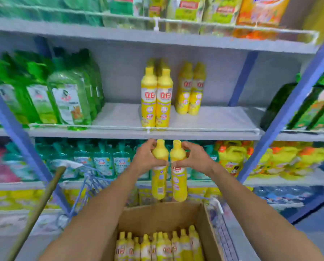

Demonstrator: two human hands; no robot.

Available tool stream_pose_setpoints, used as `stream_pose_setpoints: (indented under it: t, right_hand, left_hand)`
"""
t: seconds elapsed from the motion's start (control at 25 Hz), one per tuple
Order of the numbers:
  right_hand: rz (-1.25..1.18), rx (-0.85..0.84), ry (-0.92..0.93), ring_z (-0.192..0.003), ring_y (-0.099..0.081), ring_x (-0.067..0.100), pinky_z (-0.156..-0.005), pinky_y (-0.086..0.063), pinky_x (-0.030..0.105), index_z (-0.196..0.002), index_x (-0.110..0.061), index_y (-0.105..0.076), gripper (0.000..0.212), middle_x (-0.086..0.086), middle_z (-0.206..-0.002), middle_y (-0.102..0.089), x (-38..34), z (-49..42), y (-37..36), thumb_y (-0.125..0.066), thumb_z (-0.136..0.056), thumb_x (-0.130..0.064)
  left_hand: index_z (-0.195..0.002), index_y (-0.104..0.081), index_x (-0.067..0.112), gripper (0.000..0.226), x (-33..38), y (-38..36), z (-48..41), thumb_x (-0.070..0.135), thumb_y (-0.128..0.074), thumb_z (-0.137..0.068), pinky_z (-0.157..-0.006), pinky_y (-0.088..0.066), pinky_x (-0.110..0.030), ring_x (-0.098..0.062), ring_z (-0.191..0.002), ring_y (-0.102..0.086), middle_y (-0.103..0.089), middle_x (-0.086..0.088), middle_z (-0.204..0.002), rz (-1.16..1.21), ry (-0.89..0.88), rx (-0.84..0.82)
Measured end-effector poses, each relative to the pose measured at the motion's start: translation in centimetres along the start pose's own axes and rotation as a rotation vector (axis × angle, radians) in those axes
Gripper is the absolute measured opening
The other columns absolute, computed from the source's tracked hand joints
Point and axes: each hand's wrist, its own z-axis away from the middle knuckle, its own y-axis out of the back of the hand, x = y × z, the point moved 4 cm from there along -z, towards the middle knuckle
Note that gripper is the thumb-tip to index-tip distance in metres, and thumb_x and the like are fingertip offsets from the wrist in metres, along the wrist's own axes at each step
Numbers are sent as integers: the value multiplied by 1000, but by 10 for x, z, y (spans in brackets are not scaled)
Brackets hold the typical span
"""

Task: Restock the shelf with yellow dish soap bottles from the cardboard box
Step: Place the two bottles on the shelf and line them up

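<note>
Grips, with the left hand (148, 159), the shoulder of one tall yellow plastic dish soap bottle (159, 178), fingers curled round it just under the cap. Grips a second yellow bottle (179, 183) the same way with the right hand (193, 159). Holds both upright, side by side and almost touching, in the air above the open brown cardboard box (157, 215) and just below the front edge of the grey metal shelf board (119, 113).

Judged step: carrying this pair up onto that board.

To do it well:
- Lift until the bases clear the thin white wire rail (195, 129) along the shelf lip. With so high a grip, a base caught there would probably swing the bottle.
- Aim for the bare board just right of the front pair of standing yellow bottles (156, 102) and ahead of the rear pair (190, 91), well apart from the green liquid-soap bottles (69, 98) on the left.
- Turn the left-hand bottle first. Seems to show its barcode side, while the shelved ones face red logo forward.
- Set the bases flat before loosening the fingers, and mind the knuckles near the front pair.

Many more yellow bottles (157, 245) packed in the box; far from finished, by the look of it.
</note>
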Motion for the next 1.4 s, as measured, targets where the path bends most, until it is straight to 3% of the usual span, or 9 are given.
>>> stream_pose_setpoints:
  t: [0.12, 0.28, 0.44, 0.56, 0.68, 0.8, 0.92, 1.2, 1.4]
  right_hand:
    - [-51, 100, 92, -92, -73, 24, -83, -59, 51, -98, -22, -65, 54, 1, -97, -74, -51, -2, 49, -96, -54, -30]
    - [-86, 176, 181, -97, -73, 28, -87, -60, 47, -104, -14, -66, 54, 6, -102, -74, -87, -3, 96, -95, -60, -25]
    - [-151, 178, 232, -101, -73, 27, -90, -60, 42, -116, -12, -68, 52, 6, -108, -76, -105, -11, 135, -91, -69, -11]
    - [-159, 164, 269, -99, -73, 22, -86, -61, 34, -119, -10, -67, 52, 4, -108, -76, -116, -24, 164, -90, -71, -8]
    - [-154, 175, 306, -87, -72, 6, -76, -58, 20, -120, -8, -65, 53, 1, -106, -75, -125, -42, 192, -88, -72, -3]
    - [-126, 180, 343, -88, -69, 7, -77, -58, 20, -120, -10, -65, 55, 4, -108, -74, -125, -65, 211, -90, -71, -7]
    - [-124, 182, 356, -88, -68, 9, -77, -58, 20, -120, -10, -64, 57, 4, -107, -72, -114, -89, 221, -90, -70, -8]
    - [-172, 136, 301, -82, -68, 7, -74, -57, 19, -107, -16, -66, 50, -1, -99, -72, -69, -137, 230, -92, -66, -5]
    - [-267, 111, 279, -88, -72, 6, -76, -55, 20, -120, -9, -64, 56, 0, -104, -75, -35, -146, 220, -88, -71, 0]
  left_hand:
    - [-98, -60, 23, 63, 63, 26, -12, 26, -94, -45, -84, -60, -44, -15, -81, -66, -69, -2, -97, 26, -128, 53]
    - [-112, -62, 17, 68, 127, 37, -26, 16, -97, -53, -85, -60, -39, -20, -95, -71, -72, -4, -104, 35, -255, 104]
    - [-109, -63, 14, 61, 176, 34, -42, 15, -96, -58, -80, -56, -28, -15, -90, -67, -71, 0, -101, -3, -347, 125]
    - [-109, -62, 15, 61, 202, 31, -56, 21, -96, -59, -76, -53, -25, -9, -87, -64, -69, 4, -99, -53, -359, 177]
    - [-109, -62, 15, 61, 225, 25, -75, 21, -96, -58, -71, -48, -18, -6, -85, -60, -66, 8, -97, -99, -389, 219]
    - [-105, -62, 17, 58, 235, 17, -96, 19, -96, -58, -68, -48, -18, -2, -79, -59, -64, 13, -92, -118, -382, 257]
    - [-104, -61, 17, 58, 233, 5, -122, 17, -95, -57, -68, -51, -22, -9, -81, -62, -68, 6, -95, -102, -351, 257]
    - [-105, -59, 19, 60, 218, -22, -173, 16, -95, -56, -78, -56, -33, -14, -88, -65, -66, 7, -96, -103, -258, 253]
    - [-104, -60, 24, 62, 187, -38, -194, 27, -93, -53, -74, -56, -33, -20, -89, -71, -71, 4, -96, -82, -247, 248]
